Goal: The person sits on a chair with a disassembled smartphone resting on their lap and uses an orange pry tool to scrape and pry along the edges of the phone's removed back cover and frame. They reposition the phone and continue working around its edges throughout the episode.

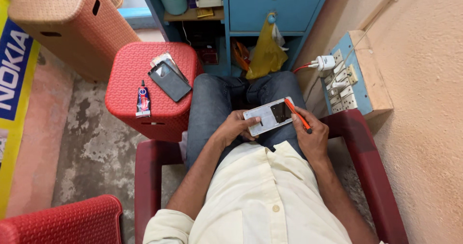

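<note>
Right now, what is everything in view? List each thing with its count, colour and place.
opened phone: 1, white back with dark part, on the lap, held by the left hand
orange tool: 1, orange, tip on the opened phone
red stool: 1, left of the knees
dark phone: 1, on the red stool
glue tube: 1, red and dark, on the stool's left side
red chair: 1, under the person
blue cabinet: 1, ahead
yellow bag: 1, hanging from the cabinet knob
switchboard: 1, blue and wood, on the right wall
white charger: 1, plugged in there
left hand: 1, grips the phone
right hand: 1, holds the tool
</note>
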